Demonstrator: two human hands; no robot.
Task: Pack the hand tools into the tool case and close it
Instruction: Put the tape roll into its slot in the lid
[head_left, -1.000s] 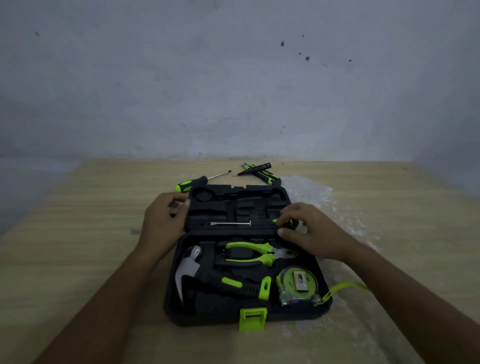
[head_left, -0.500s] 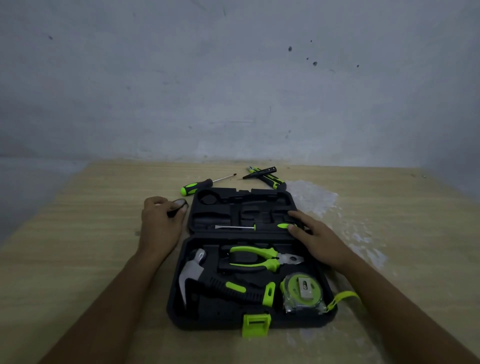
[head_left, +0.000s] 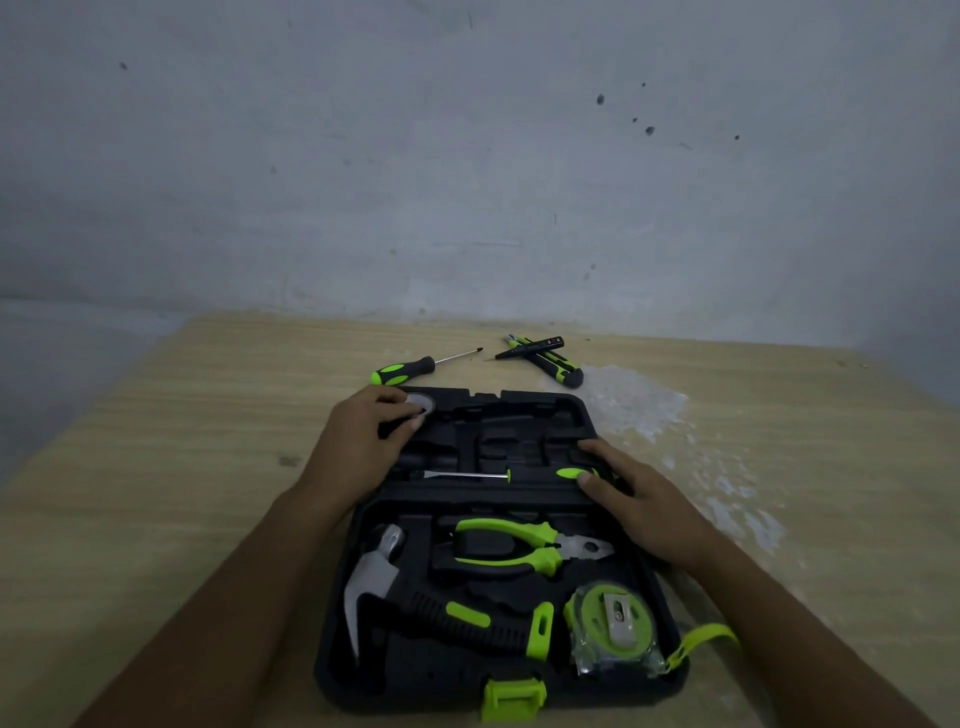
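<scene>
The open tool case (head_left: 498, 545) lies flat on the table (head_left: 156, 467). The left hand (head_left: 358, 447), at its 11 o'clock corner, pinches a small round roll of tape (head_left: 420, 404) between curled fingers. The right hand (head_left: 639, 504), at 2 o'clock, rests loosely spread on the case's edge, its thumb touching the seated screwdriver (head_left: 498, 474).

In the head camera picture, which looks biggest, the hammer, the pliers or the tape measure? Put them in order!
1. hammer, looks biggest
2. pliers
3. tape measure, looks smallest

The pliers and tape measure are fairly close, and the tape measure lies nearer the camera, so that ranking is less sure.
</scene>
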